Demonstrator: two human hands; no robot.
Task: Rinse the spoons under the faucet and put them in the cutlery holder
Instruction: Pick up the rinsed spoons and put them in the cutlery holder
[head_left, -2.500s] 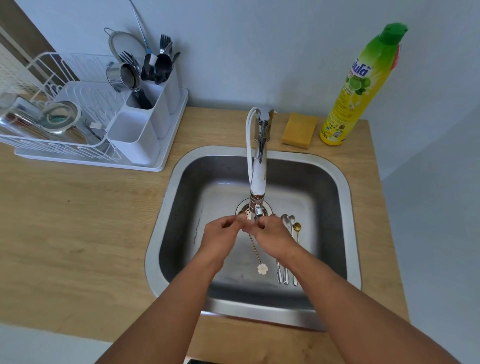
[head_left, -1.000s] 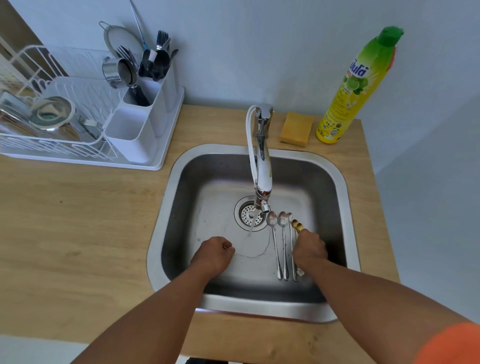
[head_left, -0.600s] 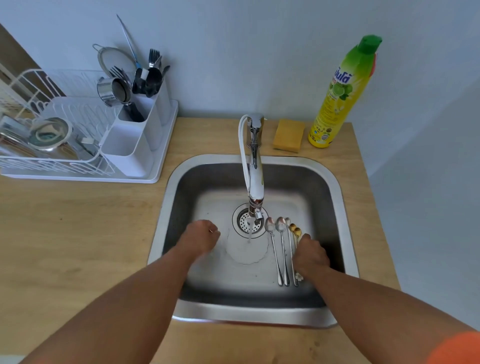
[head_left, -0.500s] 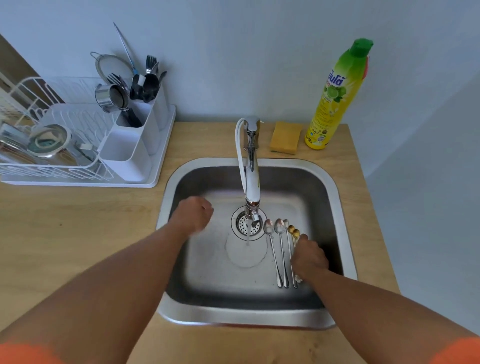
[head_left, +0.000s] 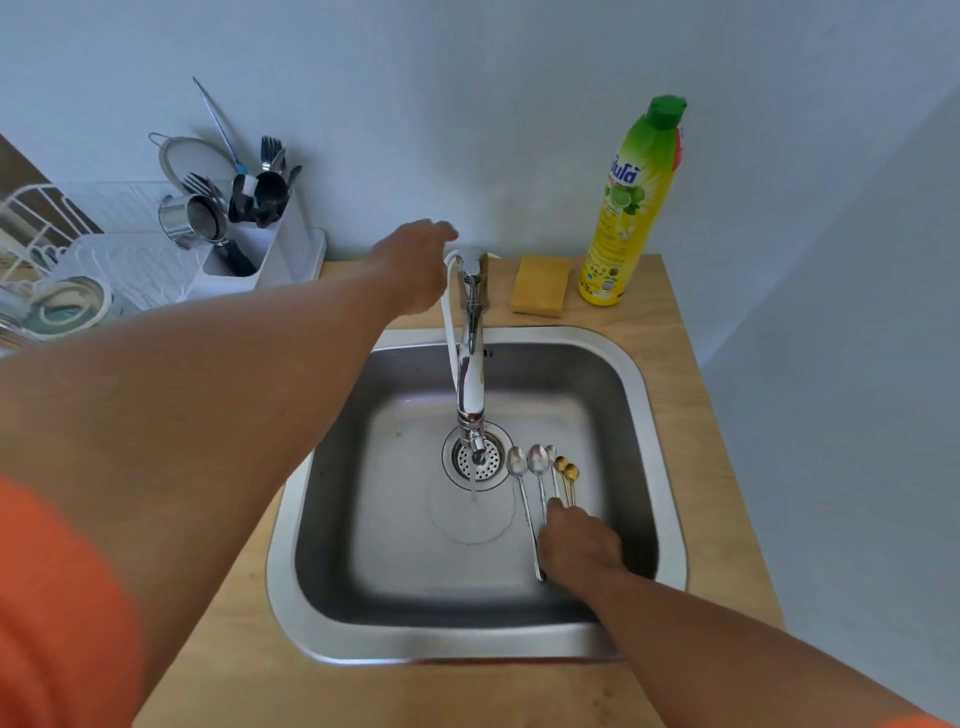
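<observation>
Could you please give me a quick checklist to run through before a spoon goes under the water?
1. Chrome faucet running: ok, a thin stream falls at the drain.
2. Spoons within reach: ok, three silver spoons and two gold spoons lie in the steel sink.
3. Right hand gripping a spoon: cannot tell, it covers the handles.
4. Left hand free: ok, open near the faucet top.
5. White cutlery holder has room: ok.

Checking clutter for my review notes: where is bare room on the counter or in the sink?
Free: the counter right of the sink, and the sink floor left of the drain. Crowded: the spoons under the right hand, and the sponge and bottle behind.
</observation>
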